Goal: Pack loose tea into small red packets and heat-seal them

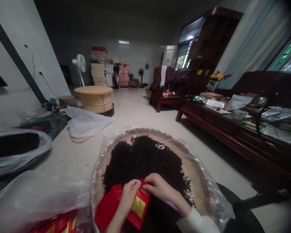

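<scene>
A small red packet with a gold panel [138, 207] is held upright by its top edge between both hands. My left hand [129, 194] pinches the upper left corner; my right hand [158, 187] grips the upper right, thumb and fingers together. Beneath and beyond them, dark dried leaves that look like tea [145, 158] lie heaped on a wide round tray [199, 181] lined with clear plastic. More red packets [108, 207] rest at the tray's near left side, partly behind my left forearm. Whether the held packet's mouth is parted cannot be made out.
At lower left, a clear plastic bag [38, 191] holds several red and gold packets [60, 223]. Another plastic-lined container [45, 142] has dark contents. A round wooden table [94, 90], a white fan [80, 63] and a long dark wooden table [223, 132] stand farther off.
</scene>
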Demonstrator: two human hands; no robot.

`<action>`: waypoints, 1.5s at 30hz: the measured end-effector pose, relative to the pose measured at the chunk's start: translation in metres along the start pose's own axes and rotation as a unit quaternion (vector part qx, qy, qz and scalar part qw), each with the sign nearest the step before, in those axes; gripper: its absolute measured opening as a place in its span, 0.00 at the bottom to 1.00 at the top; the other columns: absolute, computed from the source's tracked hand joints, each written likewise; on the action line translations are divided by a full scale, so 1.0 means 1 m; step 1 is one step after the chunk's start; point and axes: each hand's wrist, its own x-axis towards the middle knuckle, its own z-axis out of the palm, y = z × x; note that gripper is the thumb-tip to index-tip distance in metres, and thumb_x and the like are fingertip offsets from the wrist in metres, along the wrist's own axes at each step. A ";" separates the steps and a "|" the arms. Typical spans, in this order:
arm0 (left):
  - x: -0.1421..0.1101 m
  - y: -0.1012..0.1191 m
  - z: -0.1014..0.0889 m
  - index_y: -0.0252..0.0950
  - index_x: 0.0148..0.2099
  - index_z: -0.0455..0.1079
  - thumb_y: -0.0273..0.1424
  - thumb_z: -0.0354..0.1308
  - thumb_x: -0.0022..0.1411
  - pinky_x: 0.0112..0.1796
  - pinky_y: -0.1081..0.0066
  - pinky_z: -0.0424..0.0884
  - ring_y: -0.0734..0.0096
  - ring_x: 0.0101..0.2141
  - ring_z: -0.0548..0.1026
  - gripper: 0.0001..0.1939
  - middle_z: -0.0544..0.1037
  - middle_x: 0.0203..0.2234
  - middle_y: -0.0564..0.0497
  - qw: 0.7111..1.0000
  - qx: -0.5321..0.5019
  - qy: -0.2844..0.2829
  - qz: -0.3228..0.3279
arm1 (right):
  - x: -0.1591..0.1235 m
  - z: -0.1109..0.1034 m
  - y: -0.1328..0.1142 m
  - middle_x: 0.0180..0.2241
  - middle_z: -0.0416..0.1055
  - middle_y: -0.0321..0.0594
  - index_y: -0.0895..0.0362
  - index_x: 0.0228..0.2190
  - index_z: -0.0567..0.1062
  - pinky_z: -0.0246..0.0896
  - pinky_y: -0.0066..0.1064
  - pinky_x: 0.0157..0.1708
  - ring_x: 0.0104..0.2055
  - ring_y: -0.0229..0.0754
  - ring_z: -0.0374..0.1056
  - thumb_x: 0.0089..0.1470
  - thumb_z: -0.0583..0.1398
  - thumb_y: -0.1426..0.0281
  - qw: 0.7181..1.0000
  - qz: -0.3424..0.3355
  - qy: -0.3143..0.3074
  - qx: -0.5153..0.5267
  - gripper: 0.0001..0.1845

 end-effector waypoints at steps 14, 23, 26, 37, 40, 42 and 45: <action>-0.011 -0.006 0.002 0.32 0.36 0.74 0.42 0.71 0.40 0.34 0.70 0.67 0.65 0.31 0.74 0.23 0.78 0.27 0.51 0.995 -0.027 -0.081 -0.049 | 0.003 0.004 0.021 0.13 0.54 0.28 0.59 0.11 0.65 0.47 0.24 0.20 0.18 0.31 0.51 0.52 0.60 0.60 0.991 0.047 -0.019 0.126 0.24; -0.009 -0.004 0.006 0.35 0.30 0.68 0.52 0.65 0.45 0.27 0.75 0.63 0.74 0.24 0.69 0.25 0.72 0.20 0.57 0.995 -0.085 -0.029 -0.047 | 0.001 0.012 0.019 0.18 0.64 0.30 0.58 0.18 0.74 0.55 0.25 0.26 0.24 0.35 0.60 0.47 0.62 0.69 0.987 0.047 0.065 0.142 0.09; -0.007 -0.012 0.006 0.36 0.29 0.66 0.53 0.64 0.45 0.24 0.76 0.62 0.75 0.21 0.68 0.25 0.71 0.18 0.58 0.994 -0.103 0.000 -0.045 | 0.000 0.011 0.017 0.27 0.71 0.33 0.56 0.33 0.78 0.59 0.26 0.28 0.28 0.37 0.64 0.43 0.64 0.73 0.977 0.064 0.148 0.142 0.10; -0.009 -0.017 0.011 0.30 0.40 0.73 0.42 0.75 0.32 0.31 0.64 0.74 0.59 0.26 0.79 0.33 0.79 0.26 0.46 0.988 -0.102 -0.056 -0.106 | -0.006 0.011 0.011 0.24 0.72 0.37 0.57 0.21 0.78 0.61 0.27 0.28 0.28 0.39 0.68 0.52 0.61 0.67 0.976 0.050 0.166 0.130 0.11; -0.009 -0.016 0.010 0.29 0.37 0.74 0.42 0.74 0.33 0.31 0.65 0.74 0.61 0.26 0.79 0.30 0.80 0.26 0.45 0.988 -0.107 -0.028 -0.110 | -0.023 0.006 0.022 0.34 0.75 0.42 0.55 0.37 0.79 0.65 0.33 0.38 0.38 0.44 0.70 0.56 0.58 0.66 0.978 0.050 0.192 0.062 0.11; -0.007 -0.018 0.008 0.29 0.36 0.75 0.43 0.75 0.32 0.30 0.66 0.75 0.61 0.26 0.79 0.30 0.81 0.28 0.43 0.988 -0.104 -0.007 -0.112 | -0.042 0.008 0.039 0.43 0.73 0.46 0.54 0.49 0.73 0.64 0.40 0.46 0.45 0.51 0.68 0.52 0.61 0.65 0.973 0.080 0.213 -0.026 0.22; -0.003 -0.022 0.005 0.29 0.35 0.75 0.43 0.75 0.30 0.27 0.66 0.74 0.60 0.25 0.79 0.31 0.82 0.30 0.41 0.987 -0.108 0.016 -0.117 | -0.073 0.024 0.070 0.45 0.72 0.51 0.56 0.53 0.70 0.64 0.49 0.43 0.44 0.60 0.68 0.42 0.66 0.67 0.959 0.185 0.170 -0.133 0.34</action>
